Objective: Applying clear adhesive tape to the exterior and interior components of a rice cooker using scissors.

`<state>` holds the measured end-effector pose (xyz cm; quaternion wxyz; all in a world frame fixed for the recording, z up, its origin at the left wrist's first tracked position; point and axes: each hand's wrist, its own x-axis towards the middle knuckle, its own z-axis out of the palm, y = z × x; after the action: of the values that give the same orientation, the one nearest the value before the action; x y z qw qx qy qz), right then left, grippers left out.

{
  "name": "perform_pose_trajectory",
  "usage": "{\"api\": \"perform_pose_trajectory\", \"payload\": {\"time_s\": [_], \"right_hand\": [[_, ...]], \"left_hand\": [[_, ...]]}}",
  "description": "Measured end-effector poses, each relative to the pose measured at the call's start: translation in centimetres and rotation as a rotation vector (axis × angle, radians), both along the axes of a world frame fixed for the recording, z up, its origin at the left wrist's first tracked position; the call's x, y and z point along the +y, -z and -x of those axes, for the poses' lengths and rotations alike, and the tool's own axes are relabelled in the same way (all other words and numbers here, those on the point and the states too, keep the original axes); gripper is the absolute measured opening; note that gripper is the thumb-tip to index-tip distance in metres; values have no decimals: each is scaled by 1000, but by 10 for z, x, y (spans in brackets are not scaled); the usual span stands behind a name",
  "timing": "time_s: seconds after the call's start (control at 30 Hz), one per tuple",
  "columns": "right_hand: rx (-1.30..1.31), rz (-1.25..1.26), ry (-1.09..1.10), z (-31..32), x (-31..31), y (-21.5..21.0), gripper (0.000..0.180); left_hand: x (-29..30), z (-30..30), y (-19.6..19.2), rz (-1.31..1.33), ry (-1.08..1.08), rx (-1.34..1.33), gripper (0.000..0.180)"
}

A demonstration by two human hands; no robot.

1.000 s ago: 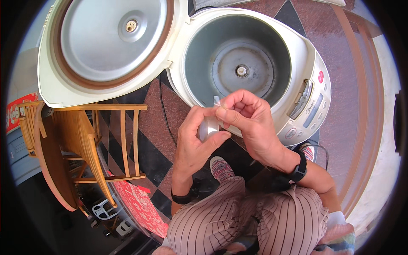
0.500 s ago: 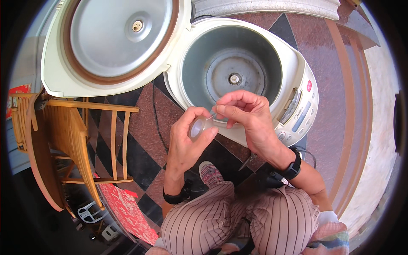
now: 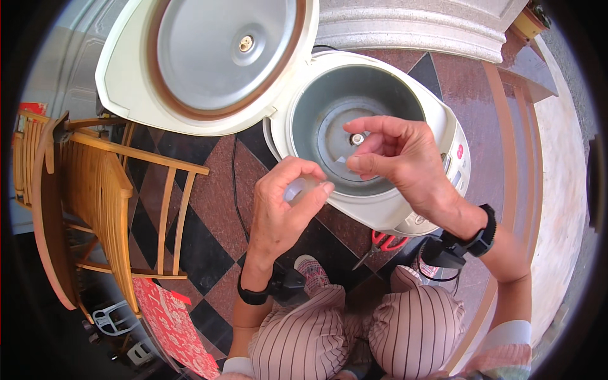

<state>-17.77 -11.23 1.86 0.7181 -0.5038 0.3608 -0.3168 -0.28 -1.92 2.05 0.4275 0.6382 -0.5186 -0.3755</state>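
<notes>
My left hand (image 3: 282,206) is closed around a small roll of clear tape (image 3: 295,189), gripped between thumb and fingers. To its right, above the open pot of a white rice cooker (image 3: 272,131), my right hand (image 3: 415,161) is closed in a pinch. A small clear piece of tape (image 3: 342,162) shows at its thumb and fingertip. The two hands are apart. The cooker's grey inner well (image 3: 316,104) has a round heating plate with a metal knob in the middle. Its lid (image 3: 209,69) stands open to the left.
Red-handled scissors (image 3: 381,242) lie on the tiled floor (image 3: 206,190) by the cooker's near side. A wooden chair (image 3: 117,196) stands at the left, with red printed paper (image 3: 168,323) near it. A black cord (image 3: 235,183) runs along the floor. Behind is a pale stone base (image 3: 405,28).
My right hand has moved away from my left, to the right, with the small piece of tape. The left hand stays around the roll. The view has shifted, and the scissors now show more fully.
</notes>
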Motion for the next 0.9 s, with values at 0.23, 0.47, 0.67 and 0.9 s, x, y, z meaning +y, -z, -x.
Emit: {"api": "perform_pose_trajectory", "payload": {"time_s": [0.23, 0.47, 0.67, 0.9], "right_hand": [[114, 224, -101, -19, -28, -17, 9], [73, 410, -16, -56, -52, -14, 7], [128, 419, -60, -66, -69, -9, 8], [124, 538, -23, -87, -94, -5, 9]], "left_hand": [[-9, -20, -19, 84, -20, -230, 19], [-25, -39, -18, 176, -100, 62, 17], [-28, -41, -15, 66, -140, 40, 16], [-44, -46, -16, 198, -228, -81, 19]]}}
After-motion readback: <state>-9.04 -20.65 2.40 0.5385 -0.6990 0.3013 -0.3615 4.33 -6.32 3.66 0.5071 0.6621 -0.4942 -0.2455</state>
